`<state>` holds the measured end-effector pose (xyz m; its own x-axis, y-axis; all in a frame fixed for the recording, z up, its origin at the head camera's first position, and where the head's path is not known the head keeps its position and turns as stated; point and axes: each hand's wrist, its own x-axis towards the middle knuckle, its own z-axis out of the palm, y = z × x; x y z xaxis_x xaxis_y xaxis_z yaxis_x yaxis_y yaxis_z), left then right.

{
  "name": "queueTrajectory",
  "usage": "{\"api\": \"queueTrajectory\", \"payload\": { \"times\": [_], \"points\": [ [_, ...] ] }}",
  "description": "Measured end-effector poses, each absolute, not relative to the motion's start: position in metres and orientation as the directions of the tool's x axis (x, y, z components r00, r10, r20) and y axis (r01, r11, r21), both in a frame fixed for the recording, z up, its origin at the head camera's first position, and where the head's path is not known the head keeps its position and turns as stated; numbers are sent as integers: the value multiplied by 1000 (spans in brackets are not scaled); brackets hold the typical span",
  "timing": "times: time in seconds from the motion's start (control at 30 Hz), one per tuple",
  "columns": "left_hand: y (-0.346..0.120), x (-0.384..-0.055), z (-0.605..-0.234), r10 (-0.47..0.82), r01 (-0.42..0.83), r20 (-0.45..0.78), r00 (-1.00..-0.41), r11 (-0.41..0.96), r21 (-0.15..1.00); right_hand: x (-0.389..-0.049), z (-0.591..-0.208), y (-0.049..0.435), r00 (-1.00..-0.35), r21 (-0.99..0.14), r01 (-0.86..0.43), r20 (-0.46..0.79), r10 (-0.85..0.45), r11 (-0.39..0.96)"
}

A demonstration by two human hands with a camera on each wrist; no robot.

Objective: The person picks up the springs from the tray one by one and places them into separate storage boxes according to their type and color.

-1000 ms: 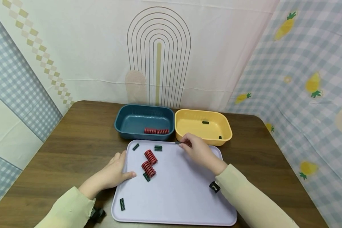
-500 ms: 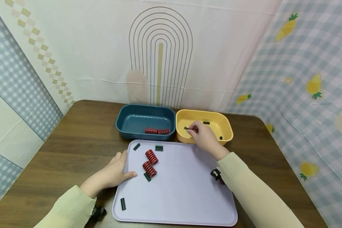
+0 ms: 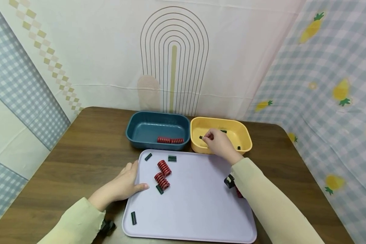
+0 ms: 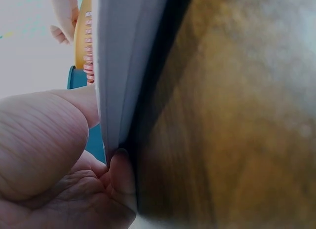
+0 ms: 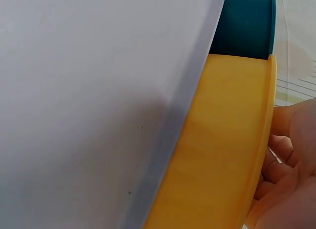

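Note:
My right hand (image 3: 221, 144) is over the yellow bin (image 3: 247, 140), thumb and forefinger pinching a small dark green coil spring (image 3: 200, 137). My left hand (image 3: 123, 183) holds the left rim of the pale lilac tray (image 3: 198, 210), thumb across the top and fingers along the outer side; in the left wrist view a fingertip (image 4: 122, 174) tucks against the rim near the table. Near that thumb lie two thick red springs (image 3: 164, 168) with a green spring (image 3: 160, 189) touching one. Other small green springs (image 3: 172, 158) lie at the tray's back left, and one (image 3: 133, 218) at its front left.
Left of the yellow bin stands a dark blue bin (image 3: 129, 135) holding red springs (image 3: 170, 140). The yellow bin also contains green springs (image 3: 239, 148). Another red spring (image 3: 239, 192) shows partly under the right sleeve. A patterned cloth (image 3: 109, 51) hangs behind the wooden table (image 3: 88, 149).
My right hand has carried the small green spring from the tray's back edge up over the yellow bin's rim. The left hand has stayed on the tray's edge.

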<state>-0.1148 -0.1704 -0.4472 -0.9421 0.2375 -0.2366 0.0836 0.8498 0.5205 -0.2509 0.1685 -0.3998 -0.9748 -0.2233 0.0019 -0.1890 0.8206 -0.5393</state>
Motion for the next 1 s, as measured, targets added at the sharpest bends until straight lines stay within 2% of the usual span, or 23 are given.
{"api": "queueTrajectory", "payload": {
  "times": [0.63,1.0],
  "points": [
    [-166,-115,-446,228,71,-254,-940,858,508,-252,-404,168,-972,-532,-199,1,-234,823],
    [-167,-115,-445,228,70,-260,-939,862,502,-241,-398,190,-963,-561,-270,167,-212,782]
  ]
}}
